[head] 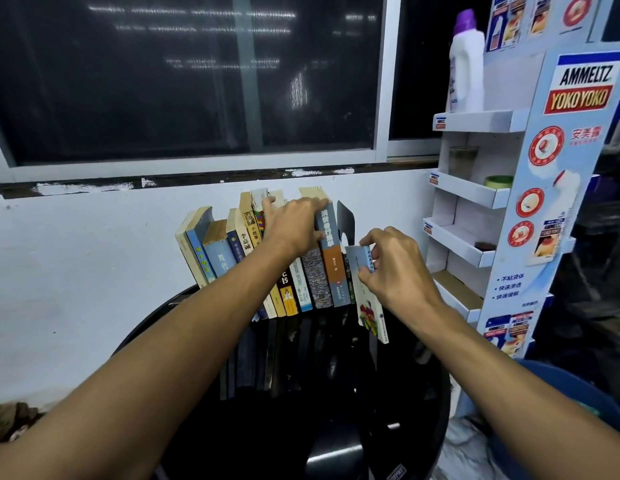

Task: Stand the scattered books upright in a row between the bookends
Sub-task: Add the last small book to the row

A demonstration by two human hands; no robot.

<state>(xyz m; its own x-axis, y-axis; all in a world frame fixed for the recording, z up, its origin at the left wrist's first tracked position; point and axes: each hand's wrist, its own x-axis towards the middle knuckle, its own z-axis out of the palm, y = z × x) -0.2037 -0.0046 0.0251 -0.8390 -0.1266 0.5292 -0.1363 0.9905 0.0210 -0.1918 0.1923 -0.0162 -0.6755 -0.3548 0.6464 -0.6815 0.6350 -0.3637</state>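
Several books [215, 251] stand in a row, spines toward me, on a glossy black round table [336, 410]. A black bookend [346, 220] rises at the row's right end. My left hand [294, 223] lies over the tops of the middle books, fingers curled over their top edges near a tall blue-grey book [331, 268]. My right hand [391, 268] pinches a thin light-blue book [369, 306] with a colourful cover, holding it upright at the right end of the row, in front of the bookend. A left bookend is not visible.
A white wall and a dark window lie behind the table. A cardboard display rack [509, 202] stands close on the right, with a white bottle [466, 71] with a purple cap on its top shelf. A blue bin [561, 393] sits low right.
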